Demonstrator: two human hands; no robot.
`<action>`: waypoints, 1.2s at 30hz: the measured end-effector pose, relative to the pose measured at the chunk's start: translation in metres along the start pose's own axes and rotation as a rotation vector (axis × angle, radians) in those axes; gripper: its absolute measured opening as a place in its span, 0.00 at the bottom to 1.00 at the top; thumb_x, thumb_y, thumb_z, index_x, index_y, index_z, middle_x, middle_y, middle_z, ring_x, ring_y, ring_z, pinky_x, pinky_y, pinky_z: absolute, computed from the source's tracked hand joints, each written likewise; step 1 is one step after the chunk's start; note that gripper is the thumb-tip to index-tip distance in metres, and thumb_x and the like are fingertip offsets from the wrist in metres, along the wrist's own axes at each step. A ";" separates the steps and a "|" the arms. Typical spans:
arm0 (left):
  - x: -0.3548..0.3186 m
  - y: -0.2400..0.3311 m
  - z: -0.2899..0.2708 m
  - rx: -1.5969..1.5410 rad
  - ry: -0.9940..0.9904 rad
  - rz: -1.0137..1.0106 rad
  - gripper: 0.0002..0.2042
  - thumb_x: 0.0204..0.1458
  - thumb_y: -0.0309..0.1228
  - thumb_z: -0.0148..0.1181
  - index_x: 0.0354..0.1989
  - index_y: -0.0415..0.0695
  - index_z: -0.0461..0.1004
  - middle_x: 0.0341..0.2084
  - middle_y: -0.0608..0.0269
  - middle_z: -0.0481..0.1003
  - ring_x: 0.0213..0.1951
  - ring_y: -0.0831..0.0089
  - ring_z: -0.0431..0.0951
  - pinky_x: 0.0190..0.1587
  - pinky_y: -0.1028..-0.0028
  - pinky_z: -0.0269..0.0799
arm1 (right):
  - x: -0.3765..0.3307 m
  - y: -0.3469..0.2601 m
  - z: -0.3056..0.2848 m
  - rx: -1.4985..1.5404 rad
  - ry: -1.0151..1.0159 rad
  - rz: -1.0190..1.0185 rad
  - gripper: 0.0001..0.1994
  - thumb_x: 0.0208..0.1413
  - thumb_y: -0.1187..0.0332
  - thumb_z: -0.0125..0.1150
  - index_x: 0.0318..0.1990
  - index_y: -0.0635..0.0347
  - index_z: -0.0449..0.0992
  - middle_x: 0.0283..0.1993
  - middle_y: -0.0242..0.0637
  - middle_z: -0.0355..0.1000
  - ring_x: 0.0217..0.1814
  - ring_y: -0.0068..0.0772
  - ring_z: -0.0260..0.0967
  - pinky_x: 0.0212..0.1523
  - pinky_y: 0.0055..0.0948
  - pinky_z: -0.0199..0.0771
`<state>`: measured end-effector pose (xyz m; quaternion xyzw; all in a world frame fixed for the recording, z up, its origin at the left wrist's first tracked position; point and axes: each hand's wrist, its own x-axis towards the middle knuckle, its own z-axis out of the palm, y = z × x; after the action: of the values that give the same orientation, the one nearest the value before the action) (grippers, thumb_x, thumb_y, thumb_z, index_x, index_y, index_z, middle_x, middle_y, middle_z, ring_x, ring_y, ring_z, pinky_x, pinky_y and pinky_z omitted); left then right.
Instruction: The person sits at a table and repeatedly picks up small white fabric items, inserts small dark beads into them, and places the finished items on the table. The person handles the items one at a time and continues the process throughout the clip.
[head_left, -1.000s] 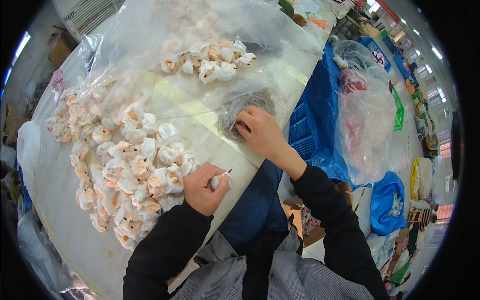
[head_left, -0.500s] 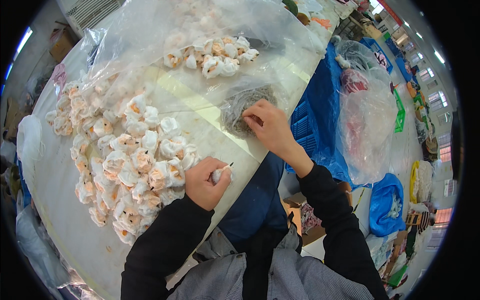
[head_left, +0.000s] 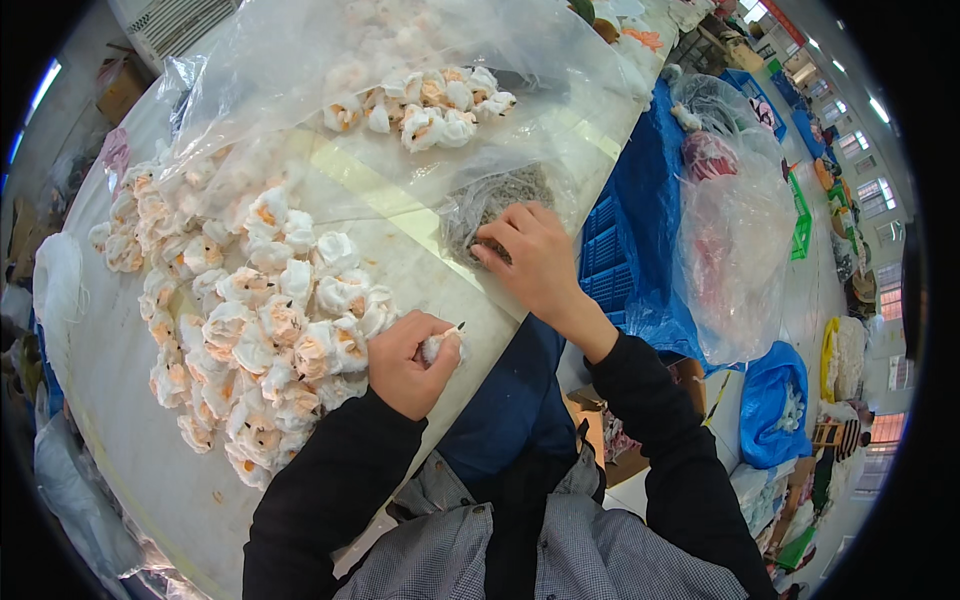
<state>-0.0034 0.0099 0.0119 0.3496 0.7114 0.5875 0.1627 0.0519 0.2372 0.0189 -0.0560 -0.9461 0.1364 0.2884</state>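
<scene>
In the head view, the left hand [head_left: 408, 368] is closing its fingers around a white flower [head_left: 441, 348], whose dark tip is poking up beside the thumb. This hand is resting near the edge of the table [head_left: 150, 490], just right of a large pile of white and peach flowers [head_left: 265, 340].

The right hand [head_left: 535, 262] is hovering over or touching a clump of grey fibre [head_left: 520, 185], which is lying in a clear bag [head_left: 456, 215] close to the table edge. Its fingers are curling partway in; whether they are gripping any strands, I cannot tell.

Beyond the hands, a smaller group of flowers [head_left: 435, 108] is sitting at the opening of a big clear plastic sheet [head_left: 260, 70], which is covering more flowers behind. To the right of the table, a blue crate [head_left: 606, 262] is standing beside a clear sack [head_left: 735, 270] that is holding something pink.
</scene>
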 end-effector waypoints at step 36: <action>0.001 0.004 -0.001 0.038 -0.023 0.027 0.04 0.54 0.23 0.64 0.36 0.38 0.81 0.24 0.60 0.73 0.22 0.73 0.68 0.26 0.73 0.60 | -0.047 -0.057 -0.028 1.444 -0.338 0.892 0.07 0.67 0.72 0.64 0.47 0.66 0.80 0.37 0.34 0.78 0.33 0.21 0.74 0.36 0.21 0.75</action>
<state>-0.0039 0.0098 0.0164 0.3690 0.7156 0.5721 0.1563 0.1048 0.1804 0.0324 -0.2041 -0.5478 0.8108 0.0283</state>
